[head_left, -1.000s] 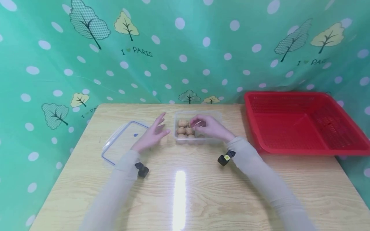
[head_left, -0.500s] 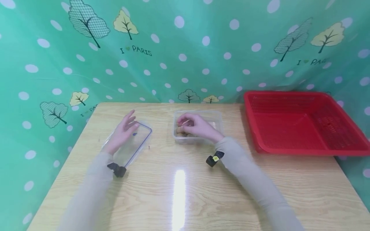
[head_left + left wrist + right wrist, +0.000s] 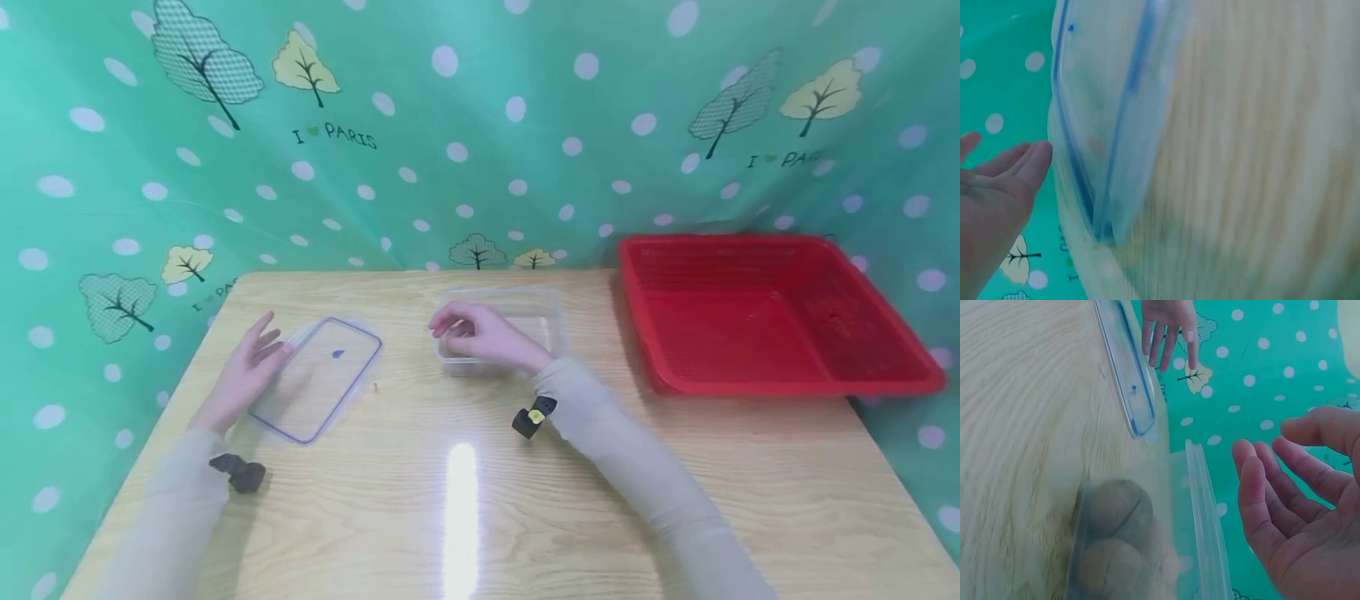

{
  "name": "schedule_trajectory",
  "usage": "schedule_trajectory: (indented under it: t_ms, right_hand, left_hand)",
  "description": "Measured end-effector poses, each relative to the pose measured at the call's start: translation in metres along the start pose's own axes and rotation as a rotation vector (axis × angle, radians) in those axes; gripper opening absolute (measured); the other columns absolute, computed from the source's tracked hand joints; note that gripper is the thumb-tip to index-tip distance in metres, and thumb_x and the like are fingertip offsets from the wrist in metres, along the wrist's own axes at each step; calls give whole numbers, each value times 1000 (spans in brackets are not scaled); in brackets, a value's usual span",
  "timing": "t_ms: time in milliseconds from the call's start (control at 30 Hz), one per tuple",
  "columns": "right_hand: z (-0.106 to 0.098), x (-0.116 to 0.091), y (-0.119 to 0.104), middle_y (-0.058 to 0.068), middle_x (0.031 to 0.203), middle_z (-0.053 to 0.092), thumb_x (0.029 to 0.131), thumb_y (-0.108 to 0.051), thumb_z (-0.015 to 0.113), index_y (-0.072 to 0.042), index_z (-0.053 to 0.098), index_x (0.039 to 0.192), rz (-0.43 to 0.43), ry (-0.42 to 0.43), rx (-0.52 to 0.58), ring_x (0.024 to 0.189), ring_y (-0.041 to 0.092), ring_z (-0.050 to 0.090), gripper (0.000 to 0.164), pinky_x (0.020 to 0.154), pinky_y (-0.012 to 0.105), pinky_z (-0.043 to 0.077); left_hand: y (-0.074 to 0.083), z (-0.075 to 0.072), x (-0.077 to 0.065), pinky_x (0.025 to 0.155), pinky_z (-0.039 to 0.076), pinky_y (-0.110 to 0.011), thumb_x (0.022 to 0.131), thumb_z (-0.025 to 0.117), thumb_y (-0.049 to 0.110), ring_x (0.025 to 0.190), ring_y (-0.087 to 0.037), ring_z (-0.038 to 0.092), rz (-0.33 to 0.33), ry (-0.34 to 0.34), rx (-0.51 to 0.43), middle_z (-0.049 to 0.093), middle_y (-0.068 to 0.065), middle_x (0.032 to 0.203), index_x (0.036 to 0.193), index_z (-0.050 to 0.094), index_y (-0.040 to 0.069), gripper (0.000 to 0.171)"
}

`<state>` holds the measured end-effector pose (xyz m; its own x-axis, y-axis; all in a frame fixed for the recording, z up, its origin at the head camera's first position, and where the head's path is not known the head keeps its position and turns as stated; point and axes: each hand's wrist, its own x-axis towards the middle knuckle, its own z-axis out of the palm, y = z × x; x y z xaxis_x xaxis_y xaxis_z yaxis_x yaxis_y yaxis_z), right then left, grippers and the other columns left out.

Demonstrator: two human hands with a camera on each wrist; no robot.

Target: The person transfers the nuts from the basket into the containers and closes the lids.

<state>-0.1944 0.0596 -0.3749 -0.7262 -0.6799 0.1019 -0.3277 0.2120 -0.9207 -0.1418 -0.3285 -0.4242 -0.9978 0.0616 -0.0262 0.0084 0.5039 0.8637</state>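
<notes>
My right hand [image 3: 480, 332] hovers at the near left part of a clear plastic container [image 3: 552, 321], fingers loosely bent. In the right wrist view that hand [image 3: 1310, 515] holds nothing, and its fingertips are beside the container's rim. Through the wall show round brown balls [image 3: 1119, 506], one marked by a dark line; the hand hides them in the head view. On the left, my left hand [image 3: 243, 371] is beside and partly over a clear lid [image 3: 351, 383] with a blue seal. Its fingers are spread and nothing is in them.
A big red plastic basket [image 3: 787, 387] stands at the right of the wooden table [image 3: 360, 517], its side overhanging the table's right edge. Behind hangs a green dotted curtain [image 3: 420, 83]. A tiny dark speck [image 3: 376, 387] lies right of the lid.
My left hand has moved left, from beside the container across the lid to its far-left side. The right hand has shifted left over the container, covering the balls. The head view has turned slightly.
</notes>
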Motion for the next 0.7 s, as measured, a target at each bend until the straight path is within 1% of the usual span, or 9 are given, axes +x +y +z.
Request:
schedule_trajectory:
  t_ms: [67,167,267,367,500,600,700]
  right_hand:
    - [5,2,-2,13,109,64,87,5,58,-1,62,115,2,-7,-3,96,19,62,29,88,27,50]
    - [13,6,-5,11,108,64,87,4,59,-2,62,115,12,-16,-26,92,17,62,29,86,25,51]
    - [22,9,-8,11,108,65,87,4,59,-2,62,114,14,-33,-51,91,15,63,28,85,24,51]
    - [30,13,-9,10,108,64,87,3,59,-2,62,114,12,-57,-57,92,14,63,28,85,22,50]
    - [41,18,-10,11,109,63,89,3,60,0,60,116,4,-94,-39,95,15,62,27,85,21,50]
    - [49,22,-10,13,110,63,90,2,60,3,60,117,-7,-113,-49,96,16,62,27,85,20,50]
    - [58,26,-11,15,111,63,90,3,61,3,59,118,-9,-131,-60,97,17,62,28,84,18,50]
  left_hand:
    - [-4,-6,-3,106,22,-63,101,51,29,134,-54,21,-3,-3,39,14,-35,151,156,0,14,77]
    - [-9,-12,-6,105,22,-65,100,53,31,132,-58,21,-5,-9,125,15,-38,150,156,2,12,78]
    - [-13,-16,-9,104,23,-67,99,53,33,130,-60,21,-16,-18,168,15,-38,149,156,3,12,79]
    - [-17,-19,-10,102,25,-67,100,53,33,130,-59,23,-23,-38,145,16,-39,149,157,2,15,79]
    - [-24,-23,-10,103,21,-68,101,50,32,133,-56,21,-33,-89,105,18,-37,149,157,2,15,75]
    - [-27,-25,-9,104,18,-69,102,48,34,135,-54,18,-45,-130,112,19,-33,151,157,5,15,72]
    - [-27,-25,-9,104,18,-69,102,47,36,135,-53,18,-47,-155,122,20,-32,152,157,7,16,71]
